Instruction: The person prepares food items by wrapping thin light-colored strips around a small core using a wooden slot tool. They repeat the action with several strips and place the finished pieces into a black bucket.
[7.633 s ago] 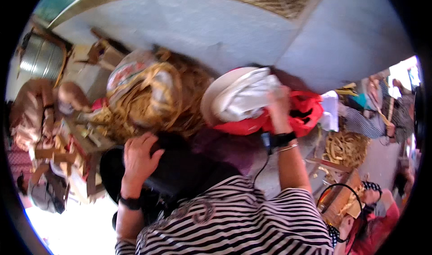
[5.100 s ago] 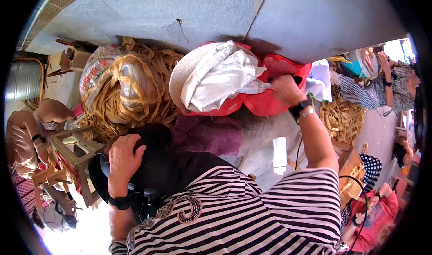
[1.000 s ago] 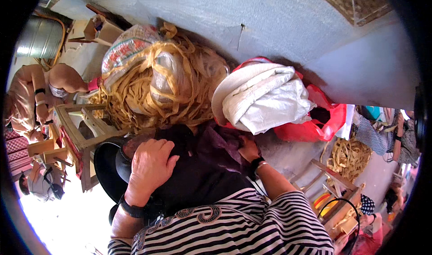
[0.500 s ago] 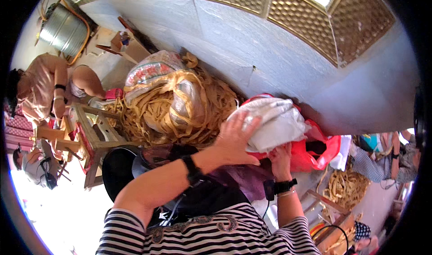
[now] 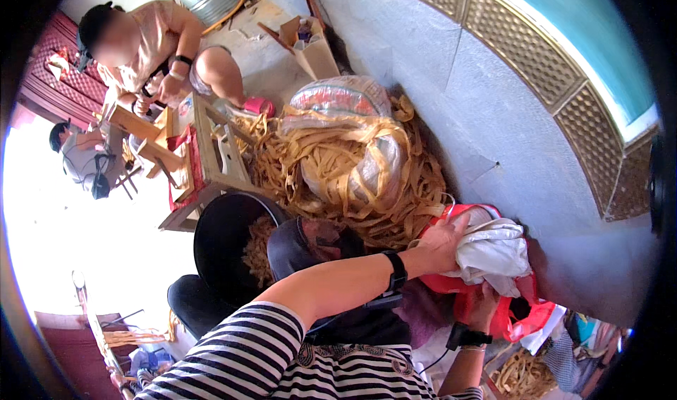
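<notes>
A crumpled white cloth or sack [image 5: 493, 252] sits in the mouth of a red bag [image 5: 530, 322] at the lower right, beside the wall. My left hand [image 5: 438, 246] lies against the left side of the white bundle, its fingers stretched along the edge. Below it, my right hand [image 5: 484, 307] has its fingers curled at the lower edge of the white cloth, close to the red bag. What lies under the white bundle is hidden.
A heap of tan strips [image 5: 338, 167] with stuffed sacks lies ahead. A black tub [image 5: 229, 223] holding brown shavings stands left of my legs. A wooden bench [image 5: 211, 178] is beyond it, where another person [image 5: 151, 54] works. The blue-grey wall [image 5: 451, 111] runs along the right.
The view has swung to the right, so the bags sit lower right. My left hand has slid from on top of the white bundle to its left edge; the bundle looks more bunched.
</notes>
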Tool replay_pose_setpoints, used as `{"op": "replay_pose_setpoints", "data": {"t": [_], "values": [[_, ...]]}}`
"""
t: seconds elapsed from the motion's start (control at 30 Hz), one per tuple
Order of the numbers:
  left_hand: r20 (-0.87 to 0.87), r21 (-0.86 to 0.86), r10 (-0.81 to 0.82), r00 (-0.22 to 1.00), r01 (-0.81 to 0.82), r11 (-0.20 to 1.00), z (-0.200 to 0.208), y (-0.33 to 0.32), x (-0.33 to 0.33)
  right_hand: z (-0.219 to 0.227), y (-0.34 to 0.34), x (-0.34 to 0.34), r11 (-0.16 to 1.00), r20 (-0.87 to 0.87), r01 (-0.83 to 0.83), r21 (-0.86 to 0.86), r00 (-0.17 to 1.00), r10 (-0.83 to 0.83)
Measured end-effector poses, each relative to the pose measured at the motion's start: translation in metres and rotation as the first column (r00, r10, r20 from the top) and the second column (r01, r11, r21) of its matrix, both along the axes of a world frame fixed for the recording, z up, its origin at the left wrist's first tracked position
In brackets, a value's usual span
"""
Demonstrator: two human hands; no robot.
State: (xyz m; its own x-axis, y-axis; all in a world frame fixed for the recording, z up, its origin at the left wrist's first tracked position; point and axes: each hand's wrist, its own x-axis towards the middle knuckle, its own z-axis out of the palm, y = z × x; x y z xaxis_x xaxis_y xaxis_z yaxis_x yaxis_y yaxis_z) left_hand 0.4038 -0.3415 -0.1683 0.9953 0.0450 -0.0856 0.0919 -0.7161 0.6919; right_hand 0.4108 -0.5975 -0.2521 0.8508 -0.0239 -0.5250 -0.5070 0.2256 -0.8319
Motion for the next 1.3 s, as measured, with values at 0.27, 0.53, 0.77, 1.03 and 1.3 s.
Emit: {"op": "replay_pose_setpoints", "data": {"t": [0.27,0.53,0.77,1.03,1.3], "values": [[0.093,0.214,-0.211,0.973,0.187,0.959,0.004,-0.028,-0.027,-0.028,-0.05,-0.025,0.746,-0.281,0.3,0.594,0.947,-0.157],[0.332,0.225,-0.498,0.801,0.446,0.866,0.129,-0.057,-0.088,-0.002,-0.075,-0.051,0.921,-0.16,0.228,0.316,0.97,-0.185],[0.282,0.005,-0.177,0.943,0.183,0.983,0.208,0.061,-0.072,0.019,-0.059,-0.021,1.0,0.065,0.023,-0.019,0.998,-0.022],[0.282,-0.255,0.672,0.685,-0.621,0.741,0.21,0.193,-0.133,0.038,-0.019,0.03,0.992,0.31,-0.03,-0.119,0.949,0.066],[0.482,0.494,0.426,0.766,-0.639,0.59,0.212,0.193,-0.165,-0.014,0.034,0.049,0.488,0.316,-0.162,-0.858,0.582,0.749]]}}
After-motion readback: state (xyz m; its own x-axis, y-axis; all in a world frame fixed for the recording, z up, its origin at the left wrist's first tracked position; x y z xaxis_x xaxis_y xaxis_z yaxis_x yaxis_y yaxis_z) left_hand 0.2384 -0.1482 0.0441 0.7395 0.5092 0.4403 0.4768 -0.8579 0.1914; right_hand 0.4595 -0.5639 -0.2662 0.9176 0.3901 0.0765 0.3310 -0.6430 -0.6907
